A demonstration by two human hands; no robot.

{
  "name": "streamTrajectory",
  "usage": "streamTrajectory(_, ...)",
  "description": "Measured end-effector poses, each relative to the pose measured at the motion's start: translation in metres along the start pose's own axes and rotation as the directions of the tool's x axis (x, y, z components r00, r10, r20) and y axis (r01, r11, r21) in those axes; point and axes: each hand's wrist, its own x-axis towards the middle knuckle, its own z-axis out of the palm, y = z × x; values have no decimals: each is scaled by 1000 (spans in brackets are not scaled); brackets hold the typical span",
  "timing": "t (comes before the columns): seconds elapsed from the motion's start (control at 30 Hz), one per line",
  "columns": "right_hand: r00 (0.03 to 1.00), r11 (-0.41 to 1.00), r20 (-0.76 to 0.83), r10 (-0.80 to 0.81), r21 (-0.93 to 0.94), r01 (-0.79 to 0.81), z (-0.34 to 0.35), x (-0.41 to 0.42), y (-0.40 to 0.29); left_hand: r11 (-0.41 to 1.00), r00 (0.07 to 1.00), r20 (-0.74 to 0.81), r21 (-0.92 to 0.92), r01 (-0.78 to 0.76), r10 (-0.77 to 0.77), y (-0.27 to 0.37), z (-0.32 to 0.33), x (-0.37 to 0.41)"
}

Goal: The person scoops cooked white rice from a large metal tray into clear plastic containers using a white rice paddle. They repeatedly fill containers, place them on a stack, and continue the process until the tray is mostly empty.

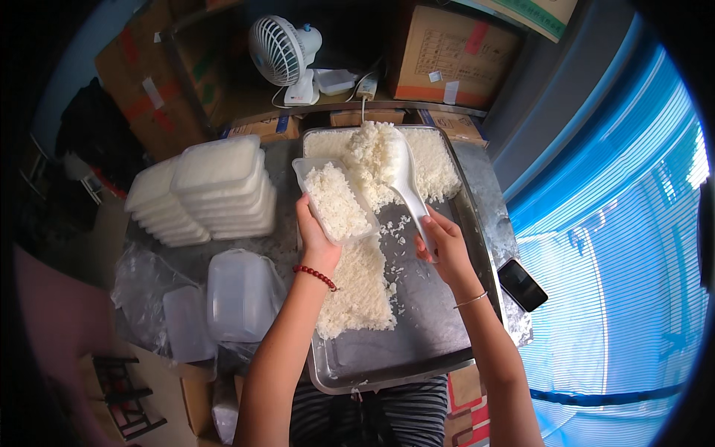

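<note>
My left hand (pixel 318 232) grips a clear plastic container (pixel 366 224) by its near left side, tilted over the tray. White cooked rice (pixel 337 201) partly fills it. In my right hand (pixel 444 246) is the handle of a white plastic rice paddle (pixel 411 193). A large clump of rice (pixel 373 148) rests on the paddle's head, just beyond the container. Below both hands lies a deep metal tray (pixel 430 313). Rice (pixel 357 290) covers its left side and far end, while loose grains are scattered over the bare metal in its middle.
Stacked rice-filled containers (pixel 223 179) stand at the left. Nearer are nested empty containers (pixel 243 296) and a crumpled plastic bag (pixel 145 279). A phone (pixel 522 285) lies right of the tray. Behind are a small fan (pixel 285 56), a power strip (pixel 367 86) and a cardboard box (pixel 455 56).
</note>
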Motion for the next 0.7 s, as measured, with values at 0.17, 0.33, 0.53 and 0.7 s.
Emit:
streamTrajectory(0.17,991,885,-24,-134,-452,109,4,-7,-6,997,1000,3,70,14,-15,-17,21,10)
streamTrajectory(0.33,956,533,83,-281,-815,228,19,-14,3,995,997,-74,99,28,-21,-25,22,11)
streamTrajectory(0.53,885,171,274,-376,-919,357,32,-27,-4,983,995,-99,175,48,-30,-24,17,9)
streamTrajectory(0.7,911,101,320,-260,-929,355,30,-33,-20,992,990,-84,56,114,-109,-21,13,-1)
